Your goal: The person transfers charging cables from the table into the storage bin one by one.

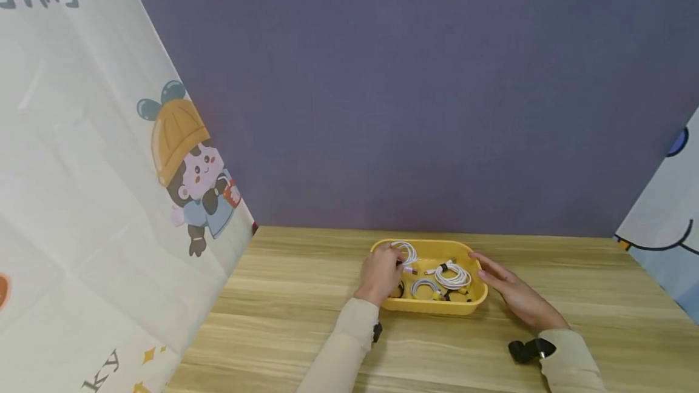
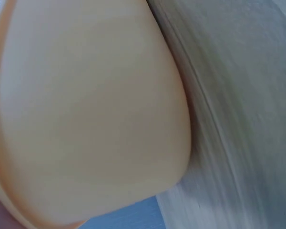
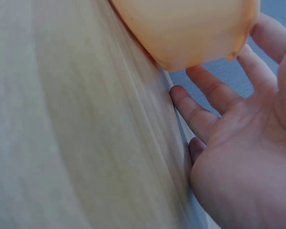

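I've got the yellow tray (image 1: 431, 307) sitting on the wooden table (image 1: 306, 296), near the middle, a bit toward the back wall. My left hand (image 1: 380, 273) is at the tray's 9 o'clock edge, fingers curled in over the rim and onto a white coiled cable (image 1: 406, 253) at approx 10 o'clock inside. Looks like a pinch on the cable, though the head view is small, so that's my read, not certain. The left wrist view shows only tray wall up close, no help. My right hand (image 1: 513, 293) lies flat w/ fingers straight at 3 o'clock, fingertips against the tray's outer side, holding nothing.

Two more white cable coils (image 1: 452, 275) sit center and toward 5 o'clock, plus some small dark bits I can't ID.

To do this well, I'd judge: brace the tray w/ the right hand so it won't slide, lift one coil straight up so it doesn't snag the neighbours.

Writing: the left curtain (image 1: 82, 199) has large characters at top, cropped, and "ky" at bottom. No brand legible on the cables.
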`<state>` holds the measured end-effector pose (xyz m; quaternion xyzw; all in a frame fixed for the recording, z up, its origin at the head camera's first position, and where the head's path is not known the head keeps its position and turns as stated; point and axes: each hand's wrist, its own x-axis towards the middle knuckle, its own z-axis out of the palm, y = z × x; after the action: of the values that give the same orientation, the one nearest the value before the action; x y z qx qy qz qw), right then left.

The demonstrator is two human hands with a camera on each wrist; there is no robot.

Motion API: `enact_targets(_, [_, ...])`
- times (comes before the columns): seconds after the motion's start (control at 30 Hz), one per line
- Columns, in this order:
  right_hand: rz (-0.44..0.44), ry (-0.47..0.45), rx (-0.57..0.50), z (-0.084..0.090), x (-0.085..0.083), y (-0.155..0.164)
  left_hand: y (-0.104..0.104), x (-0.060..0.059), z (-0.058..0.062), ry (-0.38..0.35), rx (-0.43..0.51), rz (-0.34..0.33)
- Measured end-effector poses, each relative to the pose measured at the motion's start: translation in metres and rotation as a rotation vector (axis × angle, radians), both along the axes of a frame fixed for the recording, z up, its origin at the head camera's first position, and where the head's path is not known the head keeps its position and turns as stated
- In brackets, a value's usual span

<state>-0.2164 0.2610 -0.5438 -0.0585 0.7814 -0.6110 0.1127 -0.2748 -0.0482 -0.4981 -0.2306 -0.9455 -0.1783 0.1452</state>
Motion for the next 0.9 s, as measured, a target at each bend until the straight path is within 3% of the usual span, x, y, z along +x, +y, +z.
enact_targets(0.37, [-0.006, -0.001, 0.001, 0.0000, 0.0008, -0.0012, 0.0010, 0.0003, -0.0001, 0.007, -0.084, -0.010])
enact_targets(0.67, [-0.011, 0.000, 0.002, -0.0018, 0.0005, -0.0002, 0.0033, 0.0016, -0.0007, -0.059, -0.128, -0.006])
enact_targets(0.9, [-0.005, -0.002, -0.004, -0.0005, -0.0007, 0.0007, 0.0056, -0.0013, -0.0024, -0.062, -0.164, -0.003])
